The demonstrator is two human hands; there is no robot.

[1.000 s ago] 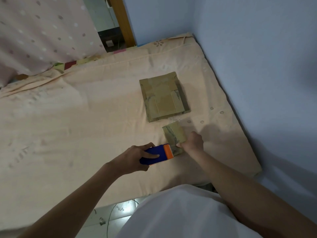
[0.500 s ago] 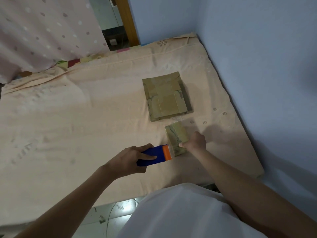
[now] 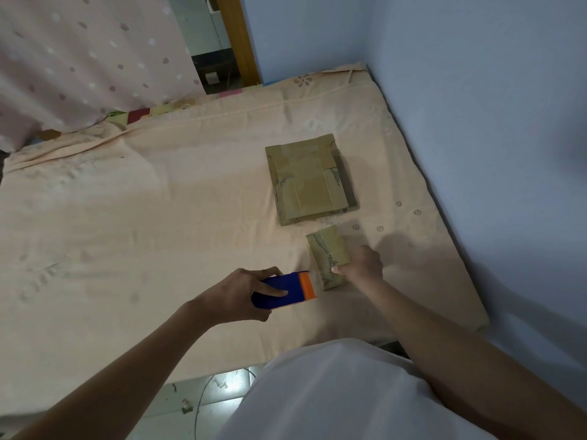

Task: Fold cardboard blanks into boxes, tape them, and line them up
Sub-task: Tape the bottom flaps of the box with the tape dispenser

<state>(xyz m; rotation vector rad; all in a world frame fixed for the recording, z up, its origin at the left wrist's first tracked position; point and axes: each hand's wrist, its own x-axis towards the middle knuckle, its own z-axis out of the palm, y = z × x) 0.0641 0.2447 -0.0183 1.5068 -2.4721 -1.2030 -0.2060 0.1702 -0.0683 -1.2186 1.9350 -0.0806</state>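
A small folded cardboard box (image 3: 327,253) lies on the peach bedsheet (image 3: 158,217), its top shiny with clear tape. My right hand (image 3: 362,263) holds its near right side, thumb pressed on the top face. My left hand (image 3: 241,295) grips a blue tape dispenser (image 3: 279,290) with an orange front end, just left of the box's near corner. A thin strip of clear tape seems to run from the dispenser to the box. A stack of flat cardboard blanks (image 3: 309,179) lies on the sheet beyond the box.
A blue wall (image 3: 476,122) runs along the bed's right side and far end. A dotted pink curtain (image 3: 79,58) hangs at the far left, next to a wooden door frame (image 3: 236,36). Tiled floor (image 3: 197,401) shows below the bed's near edge.
The dispenser in my left hand has drawn back a little to the left, away from the box. My right hand stays on the box.
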